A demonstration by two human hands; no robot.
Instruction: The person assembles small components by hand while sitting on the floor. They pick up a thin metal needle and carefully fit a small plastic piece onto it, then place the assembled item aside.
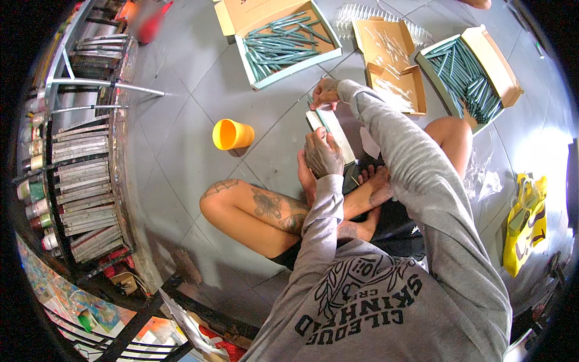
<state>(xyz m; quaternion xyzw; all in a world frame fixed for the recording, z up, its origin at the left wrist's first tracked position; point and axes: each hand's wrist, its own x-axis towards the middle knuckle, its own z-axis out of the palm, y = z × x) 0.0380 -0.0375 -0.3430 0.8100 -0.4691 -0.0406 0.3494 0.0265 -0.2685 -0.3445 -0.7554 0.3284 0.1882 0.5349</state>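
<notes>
I sit cross-legged on the tiled floor with both hands over a long white block (pixel 339 136). A slim dark green pen (pixel 321 119) lies along it, between my hands. My right hand (pixel 326 94) pinches the pen's far end. My left hand (pixel 324 152) is closed round its near end, with the fingertips hidden. Beyond them, an open carton (pixel 277 71) holds many similar green pens (pixel 282 45). A second carton (pixel 503 78) of green pens (pixel 464 75) stands at the far right. Between these cartons is a small brown box (pixel 373 71) with thin white sticks (pixel 392 45).
A yellow cup (pixel 233 134) stands left of my hands. Clear spiky plastic pieces (pixel 380 17) lie behind the brown box. Crumpled clear plastic (pixel 484 180) and a yellow bag (pixel 526 224) are at the right. A rack of stacked frames (pixel 84 175) lines the left side.
</notes>
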